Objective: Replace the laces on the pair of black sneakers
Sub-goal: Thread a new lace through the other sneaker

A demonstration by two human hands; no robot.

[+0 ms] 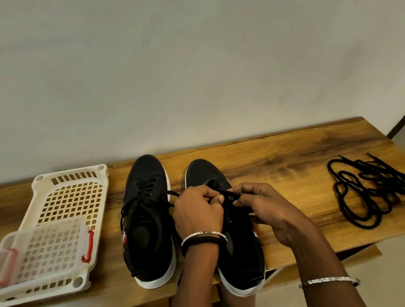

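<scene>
Pinching eyelet flap (230, 197) of sneaker (202, 170) — left hand (199, 215), right hand (265, 205) both clamped, loose laces (369, 188) aside.

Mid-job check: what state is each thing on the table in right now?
Left sneaker: upright, laced, lace ends loose.
Right sneaker: upright, heel past table edge, eyelet area pinched by left hand and right hand.
Loose laces: tangled pile, untouched.
Basket: flat on table, holding clear box.
Clear box: in basket; whether latched, cannot tell.
</scene>
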